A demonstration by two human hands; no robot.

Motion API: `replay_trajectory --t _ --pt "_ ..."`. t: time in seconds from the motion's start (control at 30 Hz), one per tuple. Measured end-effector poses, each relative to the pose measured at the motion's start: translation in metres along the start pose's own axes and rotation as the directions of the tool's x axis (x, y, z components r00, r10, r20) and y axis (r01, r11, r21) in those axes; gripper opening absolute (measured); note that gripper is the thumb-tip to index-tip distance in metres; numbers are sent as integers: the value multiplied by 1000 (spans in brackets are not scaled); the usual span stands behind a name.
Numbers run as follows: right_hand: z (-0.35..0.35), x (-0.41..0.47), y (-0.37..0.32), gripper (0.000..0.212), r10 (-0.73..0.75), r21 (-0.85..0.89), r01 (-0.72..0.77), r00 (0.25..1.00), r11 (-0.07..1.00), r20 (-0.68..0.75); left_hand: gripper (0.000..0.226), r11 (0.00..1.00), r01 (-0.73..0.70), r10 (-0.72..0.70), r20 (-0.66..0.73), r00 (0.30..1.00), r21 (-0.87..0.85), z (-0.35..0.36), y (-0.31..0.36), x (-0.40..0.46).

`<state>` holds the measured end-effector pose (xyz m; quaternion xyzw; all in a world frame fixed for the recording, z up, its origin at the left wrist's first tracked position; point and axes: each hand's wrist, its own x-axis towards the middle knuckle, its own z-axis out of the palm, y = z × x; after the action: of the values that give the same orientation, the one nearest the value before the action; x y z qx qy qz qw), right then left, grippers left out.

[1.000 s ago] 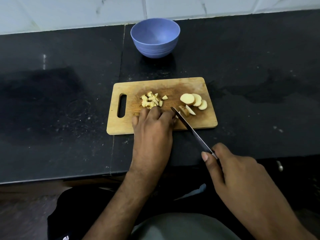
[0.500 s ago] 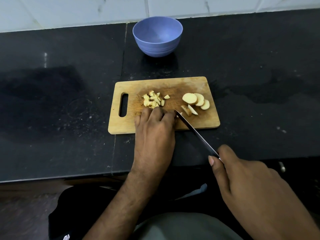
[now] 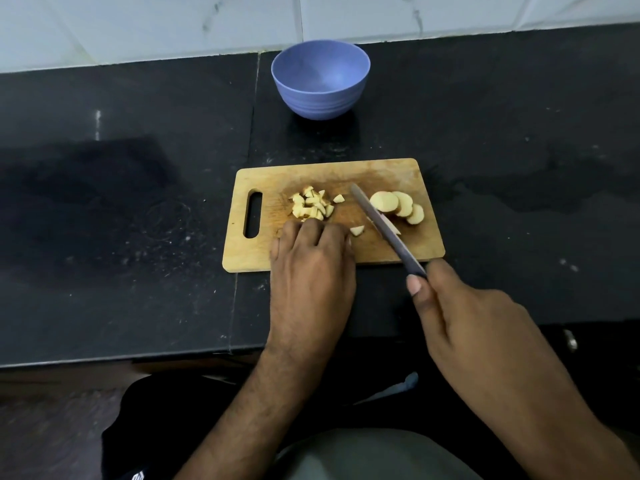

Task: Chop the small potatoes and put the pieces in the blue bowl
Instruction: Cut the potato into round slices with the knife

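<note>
Since 0.5 s ago the knife (image 3: 384, 227) has swung fwd & up: its tip, then at the near part of the board by the left hand, now sits mid-board between the diced pile and the slices. Worktop (image 3: 121, 202) is black stone w/ pale specks, a seam running front-to-back just left of the blue bowl (image 3: 320, 79), dull wet-looking patches at left & right; white marbled tile wall behind. Wooden cutting board (image 3: 398, 174) lies long side across, handle slot at its left end, near edge set back from the worktop's front edge; bare stone all round it, widest to the left. Bowl stands beyond the board near the wall, apart from it, w/ nothing visible inside. Potato: diced pieces (image 3: 311, 206) left of centre, one loose wedge (image 3: 357, 230) just right of the left hand's knuckles, 3 overlapping round slices (image 3: 398, 206) at right. Left hand (image 3: 311, 268) rests on the board's near part, fingers curled down touching the pile's near edge; can't tell if they hold anything. Right hand (image 3: 464, 313) grips the knife handle, forefinger along it. Blade's long axis runs diagonal, tip pointing away & left, crossing the board's near-right edge.
</note>
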<state>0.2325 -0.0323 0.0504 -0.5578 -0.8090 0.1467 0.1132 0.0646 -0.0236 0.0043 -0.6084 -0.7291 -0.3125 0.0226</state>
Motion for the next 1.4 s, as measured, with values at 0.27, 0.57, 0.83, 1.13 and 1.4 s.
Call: replay_trajectory --t 0.27,0.57,0.83,1.13,1.4 --pt "7 0 17 29 54 -19 -54 998 998 -20 23 1000 -16 16 29 999 16 -1 6 8" --pt "13 3 22 25 68 -18 -71 990 997 -122 13 990 106 -104 -25 994 90 9 3 25" --pt "13 4 22 26 73 -5 -74 989 997 -131 25 990 -118 127 133 983 -76 9 12 23" --pt "12 4 21 26 75 -16 -77 990 997 -118 10 992 -98 109 146 983 -81 6 6 21" --pt "10 3 21 26 64 -41 -67 996 997 -70 7 998 -60 59 81 995 13 -3 0 12"
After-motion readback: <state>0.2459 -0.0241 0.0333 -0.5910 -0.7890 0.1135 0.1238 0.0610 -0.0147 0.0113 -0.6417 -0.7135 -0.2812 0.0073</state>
